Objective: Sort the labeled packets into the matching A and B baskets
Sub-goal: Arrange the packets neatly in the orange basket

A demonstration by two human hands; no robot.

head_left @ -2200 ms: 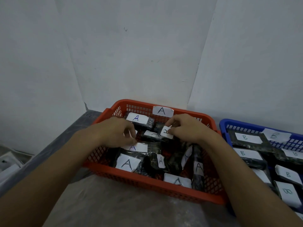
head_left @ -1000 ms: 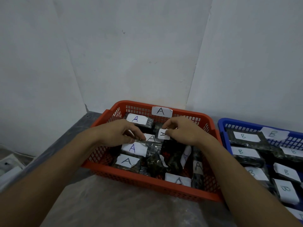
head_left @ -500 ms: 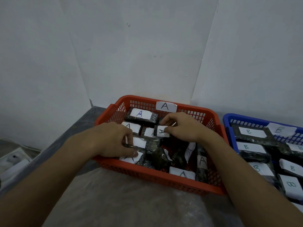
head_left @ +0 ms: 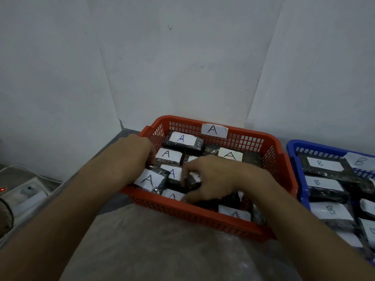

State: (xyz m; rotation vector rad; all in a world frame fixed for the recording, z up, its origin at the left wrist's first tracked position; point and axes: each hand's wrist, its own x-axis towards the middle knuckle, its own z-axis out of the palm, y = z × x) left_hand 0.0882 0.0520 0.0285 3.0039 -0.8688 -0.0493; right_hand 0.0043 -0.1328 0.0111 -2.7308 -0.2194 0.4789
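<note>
Orange basket (head_left: 203,220), holding A packets (head_left: 181,139), is sitting at the far edge of the worktop (head_left: 162,252), just beside the blue basket (head_left: 293,157) of B packets (head_left: 322,166). The right hand (head_left: 212,179) is gripping one dark packet (head_left: 191,182) mid-basket; the left hand (head_left: 134,157) is resting at its left wall, grip indiscernible.

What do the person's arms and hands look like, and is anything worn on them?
The left hand and right hand wear no gloves; no ring, watch or band shows. The left forearm and right forearm are uncovered to the picture's edge; no sleeve shows.
</note>
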